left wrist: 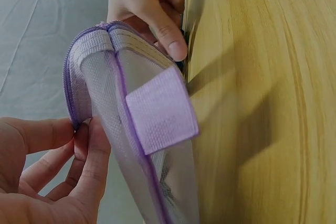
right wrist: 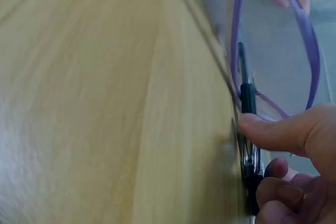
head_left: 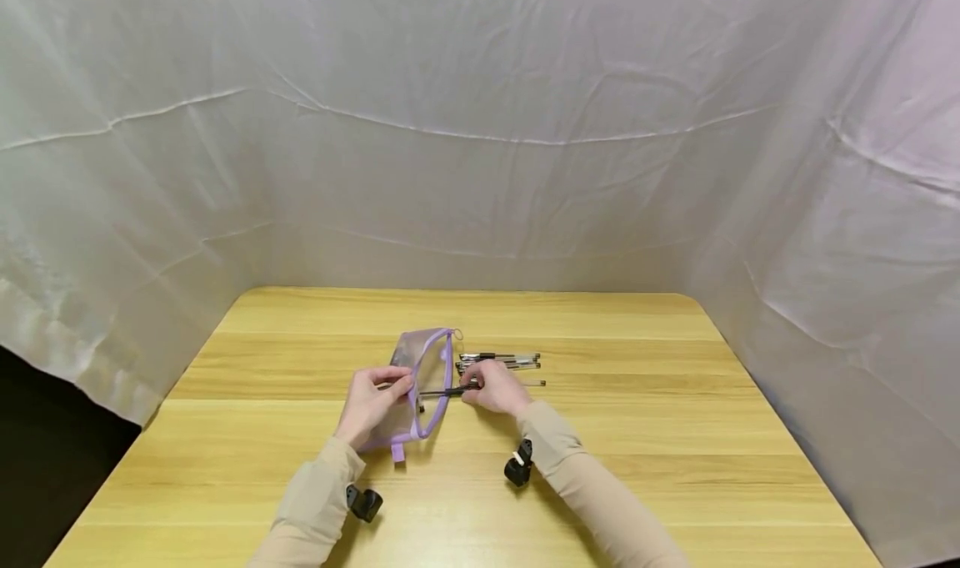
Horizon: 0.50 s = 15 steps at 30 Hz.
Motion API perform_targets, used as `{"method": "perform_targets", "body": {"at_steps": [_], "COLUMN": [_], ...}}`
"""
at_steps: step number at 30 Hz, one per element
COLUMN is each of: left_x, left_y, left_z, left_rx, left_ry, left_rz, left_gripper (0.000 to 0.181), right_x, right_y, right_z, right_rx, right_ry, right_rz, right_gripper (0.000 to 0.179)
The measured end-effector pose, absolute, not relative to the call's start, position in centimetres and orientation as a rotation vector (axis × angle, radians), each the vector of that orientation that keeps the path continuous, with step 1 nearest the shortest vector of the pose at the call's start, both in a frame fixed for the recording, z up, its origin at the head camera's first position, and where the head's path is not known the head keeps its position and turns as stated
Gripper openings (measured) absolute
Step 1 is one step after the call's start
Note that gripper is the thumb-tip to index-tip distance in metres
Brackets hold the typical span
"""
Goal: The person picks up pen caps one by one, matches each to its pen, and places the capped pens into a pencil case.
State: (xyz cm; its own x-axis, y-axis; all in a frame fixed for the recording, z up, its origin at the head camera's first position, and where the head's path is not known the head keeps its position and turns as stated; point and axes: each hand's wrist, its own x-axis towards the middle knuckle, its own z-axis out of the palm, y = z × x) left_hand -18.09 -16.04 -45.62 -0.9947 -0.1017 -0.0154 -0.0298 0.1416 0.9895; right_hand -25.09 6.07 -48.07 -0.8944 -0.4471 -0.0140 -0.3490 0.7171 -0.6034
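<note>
A purple-trimmed mesh zip pouch (head_left: 396,424) lies on the table with its mouth spread towards the right. My left hand (head_left: 372,399) pinches the near-left edge of that mouth between thumb and fingers; the left wrist view shows the pinch on the zipper band (left wrist: 73,100). Between the thumb and fingers of my right hand (head_left: 495,387) is a black-gripped pen (right wrist: 248,98), lying low over the table. Its front end reaches through the pouch mouth, while my fingers stay outside. A dark pen end (head_left: 422,408) shows inside the pouch.
Several clear-barrelled pens (head_left: 517,359) lie in a loose bunch just beyond my right hand. A fabric tab (left wrist: 163,111) sticks out from the pouch's near end, and a ring (head_left: 459,334) from its far end. Grey curtains (head_left: 480,201) enclose the wooden table (head_left: 645,434).
</note>
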Motion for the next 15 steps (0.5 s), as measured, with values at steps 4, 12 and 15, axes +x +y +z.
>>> {"method": "perform_targets", "body": {"at_steps": [4,12,15], "left_x": [-17.97,-18.25,-18.19], "left_y": [-16.27,-16.47,-16.41], "left_z": [-45.54,-45.79,-45.85], "left_rx": [0.146,0.134,0.138], "left_ry": [-2.32,-2.328,-2.329], "left_rz": [-2.033,-2.021,-2.022], "left_gripper": [0.024,0.022,0.022], "right_x": [-25.05,-24.87,-24.98], "right_y": [6.04,6.41,6.79], "right_z": [-47.85,-47.28,-47.69], "right_rx": [-0.655,-0.738,-0.727], "right_ry": [2.819,2.816,2.819], "right_rz": [-0.816,-0.591,-0.615], "right_gripper": [0.006,0.007,0.011]}}
